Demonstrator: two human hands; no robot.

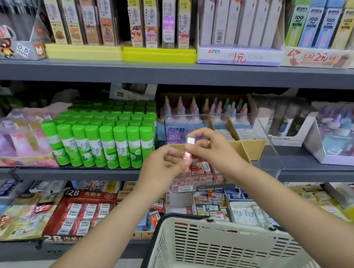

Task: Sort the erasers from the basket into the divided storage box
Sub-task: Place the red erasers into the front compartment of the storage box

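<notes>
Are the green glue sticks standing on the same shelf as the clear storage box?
Yes. The green glue sticks stand upright on the middle shelf, left of the clear storage box resting there.

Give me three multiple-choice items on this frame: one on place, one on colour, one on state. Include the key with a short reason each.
1. Where does the basket sit?
A. On the top shelf
B. Low in front, below the hands
C. Inside the storage box

2. What colour are the glue stick caps?
A. Green
B. Red
C. Blue

3. What is the right hand doing?
A. Hanging idle
B. Lying flat on the shelf
C. Pinching a small eraser

Key: 1 B, the basket fills the bottom of the view under both forearms. 2 A, the caps are bright green. 3 C, its fingertips close on the eraser above the storage box, near the left hand.
</notes>
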